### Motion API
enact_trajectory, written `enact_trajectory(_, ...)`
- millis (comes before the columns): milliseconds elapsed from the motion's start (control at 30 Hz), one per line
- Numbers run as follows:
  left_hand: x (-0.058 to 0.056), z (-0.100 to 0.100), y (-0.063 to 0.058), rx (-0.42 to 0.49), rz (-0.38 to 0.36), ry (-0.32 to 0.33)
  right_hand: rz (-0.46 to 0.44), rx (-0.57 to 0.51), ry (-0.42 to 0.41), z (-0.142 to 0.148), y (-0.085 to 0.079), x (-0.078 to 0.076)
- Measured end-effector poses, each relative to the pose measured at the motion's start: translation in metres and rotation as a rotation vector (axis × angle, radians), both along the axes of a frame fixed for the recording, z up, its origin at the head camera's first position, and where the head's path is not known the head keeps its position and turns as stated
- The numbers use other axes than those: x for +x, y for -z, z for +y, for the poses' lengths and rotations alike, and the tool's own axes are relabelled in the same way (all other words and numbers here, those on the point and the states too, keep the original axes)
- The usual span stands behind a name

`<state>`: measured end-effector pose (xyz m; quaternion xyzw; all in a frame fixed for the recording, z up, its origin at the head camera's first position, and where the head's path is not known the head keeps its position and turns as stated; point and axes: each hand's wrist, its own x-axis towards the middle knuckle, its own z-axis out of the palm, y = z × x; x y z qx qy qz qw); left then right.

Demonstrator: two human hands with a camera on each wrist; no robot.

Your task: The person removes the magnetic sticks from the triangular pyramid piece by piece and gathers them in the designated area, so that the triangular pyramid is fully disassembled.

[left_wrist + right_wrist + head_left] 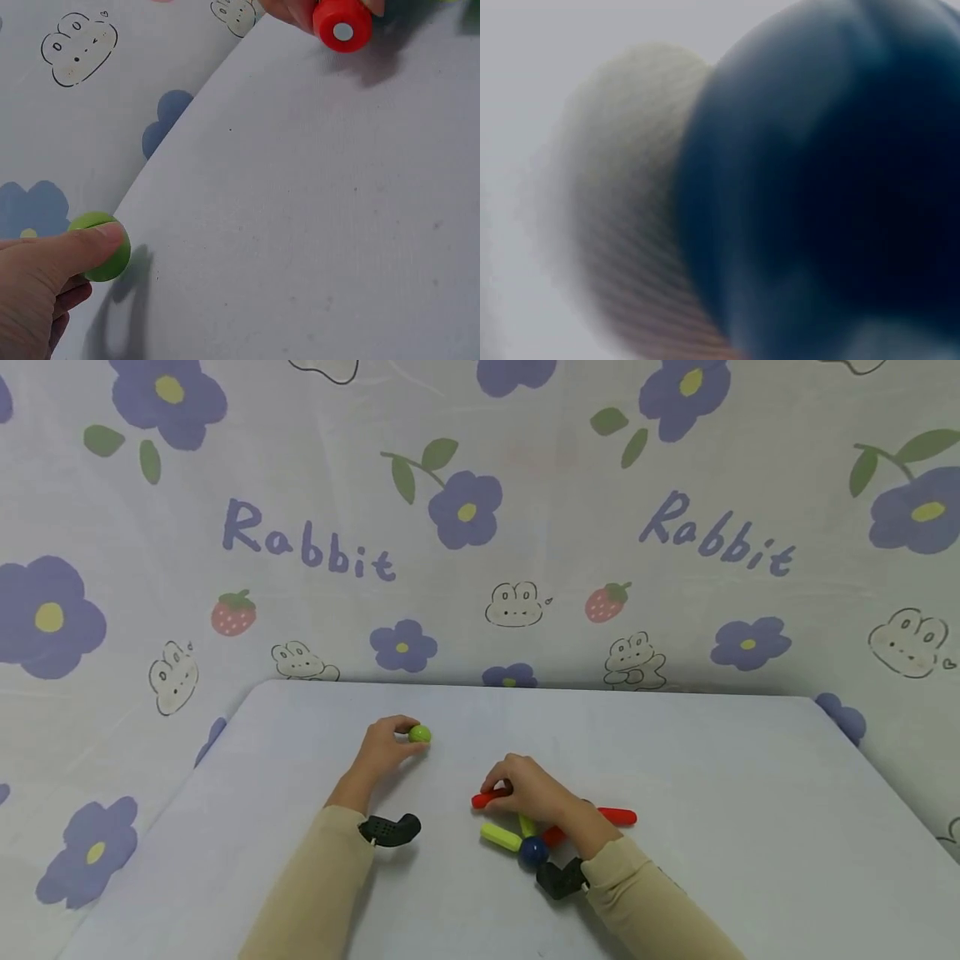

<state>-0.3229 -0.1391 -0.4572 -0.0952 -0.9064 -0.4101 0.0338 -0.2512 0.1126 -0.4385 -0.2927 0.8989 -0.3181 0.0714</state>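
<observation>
Over the far left part of the table, my left hand (pixel 381 750) pinches a small green ball (pixel 420 734) between thumb and fingers. The left wrist view shows the thumb across the ball (pixel 112 259). My right hand (pixel 528 787) grips a short red rod (pixel 486 799) whose end points left; a pale round disc shows on that end of the rod (pixel 330 16) in the left wrist view. Below the right hand lies a dark blue ball (pixel 533 852) with yellow-green rods (pixel 500 837) meeting it. It fills much of the right wrist view, blurred.
Another red rod (pixel 618 816) sticks out to the right past the right wrist, and a red piece (pixel 555 836) lies beside the blue ball, partly behind the forearm. The white table (pixel 750 793) ends at a patterned cloth (pixel 555 527). Dark wrist devices (pixel 392 831) hang at both cuffs.
</observation>
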Motion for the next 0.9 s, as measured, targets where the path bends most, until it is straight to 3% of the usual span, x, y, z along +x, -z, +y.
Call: enact_trajectory(900,-0.0007,-0.0023,0.0027,-0.025,-0.01,0.02,-0.01,0.013,0.01,0.0001,-0.0013,-0.0012)
